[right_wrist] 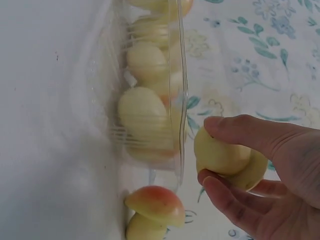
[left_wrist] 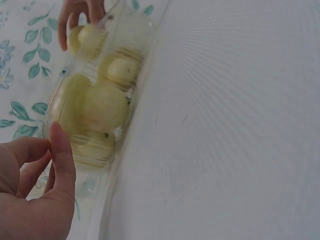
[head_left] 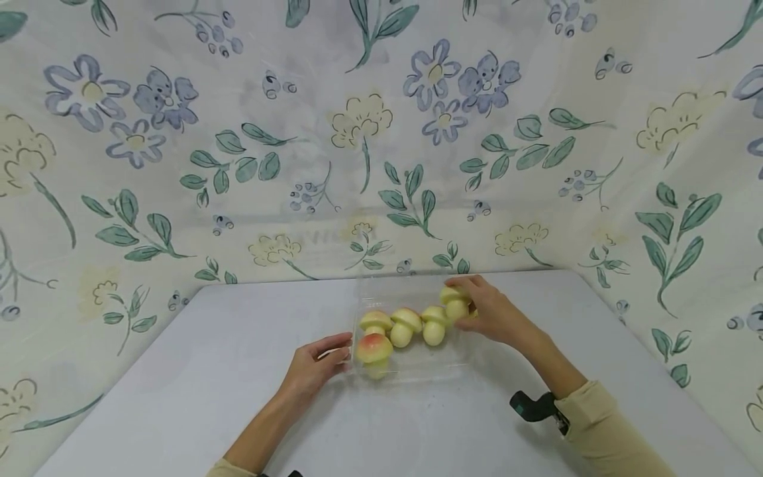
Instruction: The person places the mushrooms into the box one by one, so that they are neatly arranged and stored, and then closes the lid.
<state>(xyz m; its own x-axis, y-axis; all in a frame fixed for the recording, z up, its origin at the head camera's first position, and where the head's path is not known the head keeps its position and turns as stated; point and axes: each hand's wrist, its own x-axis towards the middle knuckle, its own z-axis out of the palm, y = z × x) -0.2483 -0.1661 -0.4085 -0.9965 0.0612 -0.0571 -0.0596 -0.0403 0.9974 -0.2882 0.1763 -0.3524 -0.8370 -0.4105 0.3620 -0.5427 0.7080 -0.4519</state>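
Clear plastic container on white table held four mushroom-shaped pieces, caps yellow to reddish: three in a back row, one front left. Left hand pinched the rim at its left end, thumb and finger nearly together. Right hand gripped another piece, the held mushroom, thumb and fingers spread to its width, above rim level by the right end. Its cap was up, stem down, long axis roughly upright. Extra mushroom stood outside, just beyond the right end.
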